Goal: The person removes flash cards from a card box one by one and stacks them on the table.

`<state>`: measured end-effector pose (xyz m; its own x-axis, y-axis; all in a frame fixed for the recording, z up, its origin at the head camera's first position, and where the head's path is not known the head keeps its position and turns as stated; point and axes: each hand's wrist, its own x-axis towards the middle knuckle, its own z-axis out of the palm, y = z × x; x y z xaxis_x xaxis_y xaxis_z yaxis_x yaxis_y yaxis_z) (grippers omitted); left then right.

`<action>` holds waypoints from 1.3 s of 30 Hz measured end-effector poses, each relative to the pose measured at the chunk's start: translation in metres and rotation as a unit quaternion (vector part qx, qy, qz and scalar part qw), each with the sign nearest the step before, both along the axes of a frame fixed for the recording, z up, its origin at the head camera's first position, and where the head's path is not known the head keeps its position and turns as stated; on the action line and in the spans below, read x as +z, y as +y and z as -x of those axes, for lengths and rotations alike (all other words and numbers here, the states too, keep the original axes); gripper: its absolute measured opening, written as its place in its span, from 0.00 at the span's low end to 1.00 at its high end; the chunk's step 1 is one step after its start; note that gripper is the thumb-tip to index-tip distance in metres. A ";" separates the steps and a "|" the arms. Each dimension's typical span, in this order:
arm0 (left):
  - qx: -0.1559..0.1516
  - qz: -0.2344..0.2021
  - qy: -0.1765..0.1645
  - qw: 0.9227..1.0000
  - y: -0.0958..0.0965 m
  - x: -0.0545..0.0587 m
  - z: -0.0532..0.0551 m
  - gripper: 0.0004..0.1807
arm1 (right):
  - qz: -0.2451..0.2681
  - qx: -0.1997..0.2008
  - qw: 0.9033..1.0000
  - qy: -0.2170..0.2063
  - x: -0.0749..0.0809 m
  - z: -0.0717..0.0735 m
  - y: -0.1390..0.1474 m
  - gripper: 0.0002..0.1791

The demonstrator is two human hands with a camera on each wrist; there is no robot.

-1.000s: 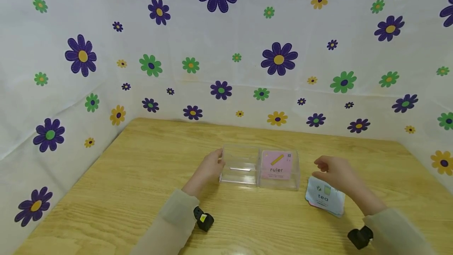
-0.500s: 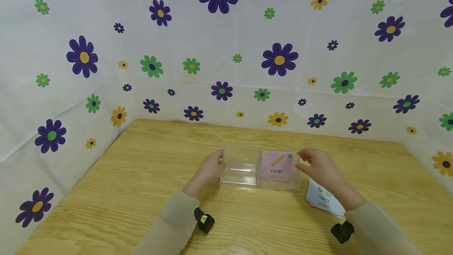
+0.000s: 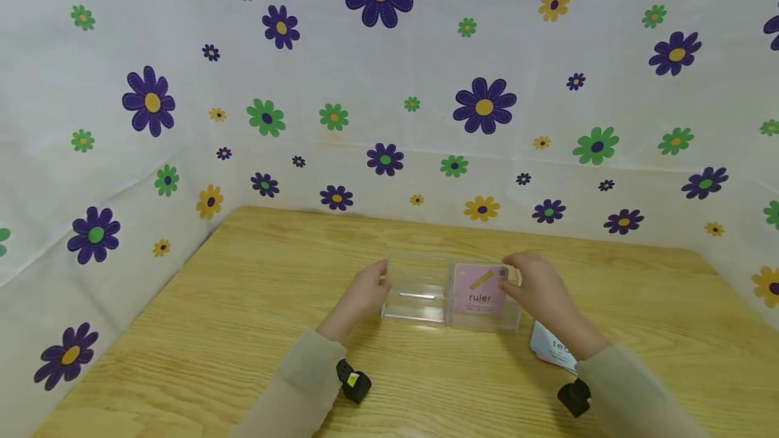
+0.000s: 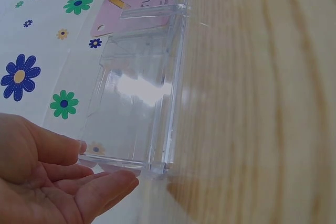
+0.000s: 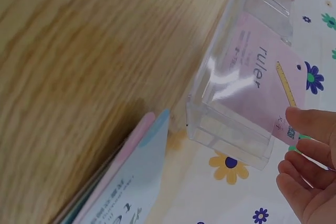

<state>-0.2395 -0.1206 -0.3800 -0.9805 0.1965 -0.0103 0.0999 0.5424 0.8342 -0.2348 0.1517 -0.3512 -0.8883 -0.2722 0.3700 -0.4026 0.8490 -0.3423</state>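
A clear plastic card box (image 3: 415, 318) with two side-by-side compartments stands on the table. My left hand (image 3: 363, 293) holds its left end, fingers and thumb at the end wall. A pink card printed "ruler" (image 3: 477, 287) stands in the right compartment, leaning back. My right hand (image 3: 538, 287) pinches this card's upper right corner; in the right wrist view the thumb (image 5: 310, 121) lies on its printed face and the other fingers are partly behind it. No card shows in the left compartment. Whether more cards are behind the pink one cannot be seen.
A stack of cards with a light blue "tea" card (image 3: 550, 347) on top lies right of the box, partly under my right forearm. The wooden table (image 3: 255, 276) extends around it. A white flower-printed cloth (image 3: 426, 59) rises behind and at both sides.
My right hand has moved left from above the "tea" stack to the "ruler" card's corner and now pinches it. My left hand stays at the box's left end. The head view has shifted slightly.
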 end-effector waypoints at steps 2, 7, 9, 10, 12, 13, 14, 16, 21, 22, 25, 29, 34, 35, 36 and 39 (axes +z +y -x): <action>-0.001 -0.003 0.002 1.000 -0.001 0.000 0.000 0.25 | -0.006 -0.001 1.000 0.003 -0.001 0.001 -0.002 0.19; -0.007 -0.005 0.007 1.000 -0.002 0.002 -0.002 0.25 | -0.012 0.001 1.000 0.010 -0.002 0.001 -0.005 0.17; -0.008 -0.002 0.008 1.000 -0.001 0.002 -0.001 0.25 | -0.013 0.002 1.000 0.012 -0.001 0.001 -0.006 0.16; -0.008 -0.001 0.008 1.000 -0.001 0.002 -0.001 0.25 | -0.014 0.002 1.000 0.011 -0.001 0.001 -0.006 0.15; -0.007 0.000 0.007 1.000 -0.001 0.001 -0.001 0.25 | -0.014 0.000 1.000 0.004 -0.001 0.002 -0.007 0.15; -0.005 0.002 0.005 1.000 -0.001 0.001 0.000 0.25 | -0.015 -0.001 1.000 0.002 -0.001 0.002 -0.007 0.14; -0.005 0.003 0.005 1.000 -0.001 0.001 0.000 0.25 | -0.015 -0.003 1.000 -0.001 -0.001 0.002 -0.008 0.14; -0.004 0.007 0.005 1.000 -0.001 0.001 0.000 0.25 | -0.016 -0.004 1.000 -0.005 -0.001 0.003 -0.008 0.14; -0.002 0.011 0.005 1.000 0.000 0.002 -0.001 0.25 | -0.015 -0.003 1.000 -0.013 -0.002 0.005 -0.007 0.13; -0.001 0.010 0.005 1.000 0.000 0.002 -0.001 0.25 | -0.015 -0.003 1.000 -0.014 -0.002 0.005 -0.007 0.13; -0.001 0.010 0.008 1.000 0.000 0.002 -0.002 0.25 | -0.014 -0.004 1.000 -0.018 -0.002 0.006 -0.008 0.12; -0.005 0.010 0.011 1.000 -0.001 0.003 -0.003 0.25 | -0.012 -0.005 1.000 -0.016 -0.001 0.007 -0.007 0.11; -0.009 0.008 0.010 1.000 -0.001 0.003 -0.003 0.25 | -0.013 -0.005 1.000 -0.012 -0.001 0.008 -0.006 0.10; -0.009 0.008 0.011 1.000 -0.001 0.003 -0.004 0.25 | -0.013 -0.005 1.000 -0.012 -0.002 0.008 -0.006 0.10; -0.009 0.008 0.011 1.000 -0.001 0.003 -0.004 0.25 | -0.014 -0.005 1.000 -0.013 -0.001 0.009 -0.006 0.10; -0.010 0.009 0.013 1.000 -0.001 0.003 -0.004 0.25 | -0.015 -0.003 1.000 -0.020 0.000 0.008 -0.006 0.10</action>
